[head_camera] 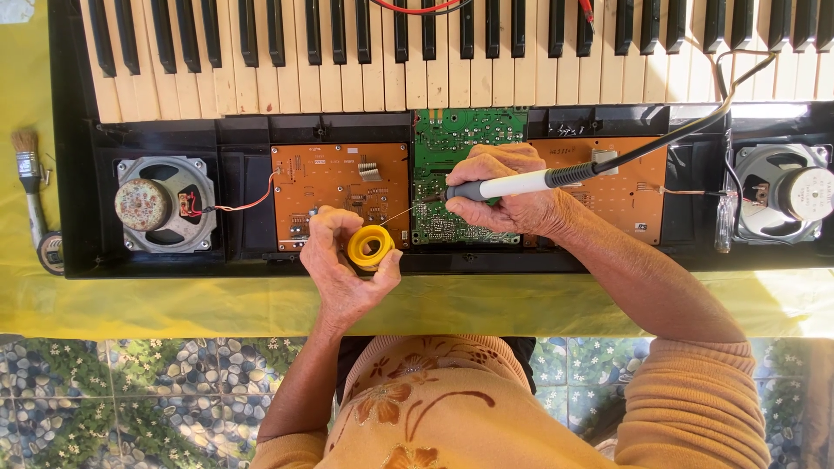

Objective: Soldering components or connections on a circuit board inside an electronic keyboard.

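Left hand [343,265]: clenched around a yellow solder spool [371,247], thumb and fingers pinching its rim; a thin solder wire [398,214] runs from the spool up and to the right toward the iron's tip.
Right hand [512,193]: grasping a soldering iron [512,185] by its grey and white handle, held nearly level, tip pointing left toward the other hand.
Iron tip: resting at the left edge of the green circuit board [456,152], where the solder wire meets it.
Green circuit board: partly under the right hand, between the two hands and a little beyond them.
Orange circuit board [339,187]: just beyond the left hand, touching the green board's left side; a second orange board [625,187] lies beyond the right wrist.
Iron cable [695,122]: black, leaving the handle to the right and curving away over the keys.
Keyboard keys [417,52]: a row of black and white keys, well beyond both hands.
Left speaker [163,204]: far out to the left of the left hand, with red and black wires.
Right speaker [782,193]: far out to the right of the right hand.
Paintbrush [30,187]: outside the opened keyboard case, farthest left, on the yellow-covered surface [174,308].
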